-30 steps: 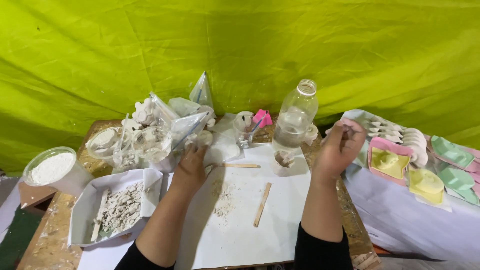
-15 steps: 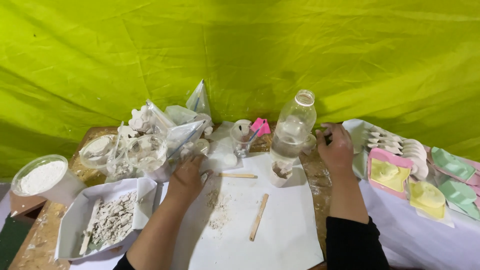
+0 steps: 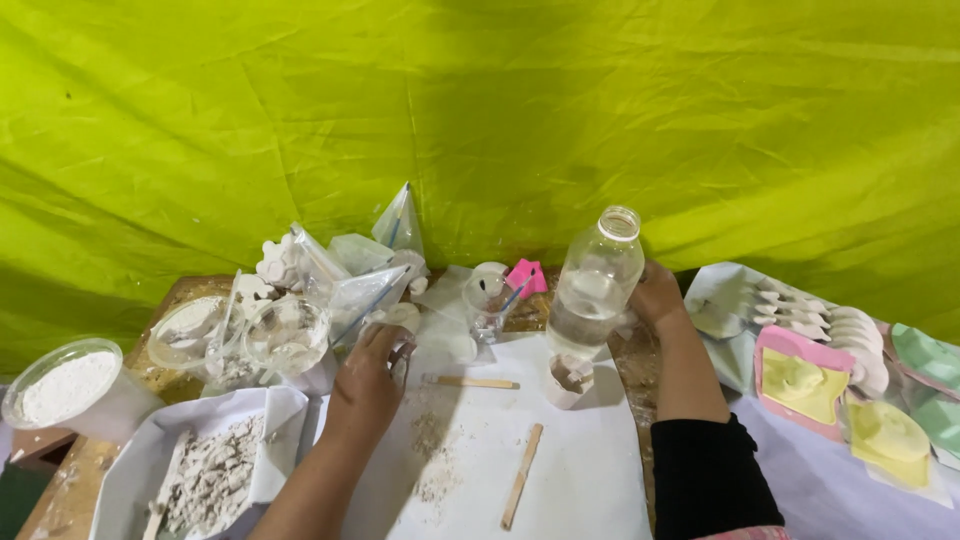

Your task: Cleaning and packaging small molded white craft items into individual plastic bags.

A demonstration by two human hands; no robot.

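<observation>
Right hand grips the clear bottle tilted over the small cup; pour slowly; left hand seems curled on the table edge

We see no signs or screens here, only packaging. At the back left of the table, a cluster of clear, crinkled plastic bags stands upright, some with white pieces inside; one tall pointed bag rises behind them against the green cloth. Our left hand rests just beside this cluster. Near the middle stands a clear plastic bottle without a cap, and we cannot make out any label on it; our right hand is at its side, though whether it grips it is unclear.
</observation>
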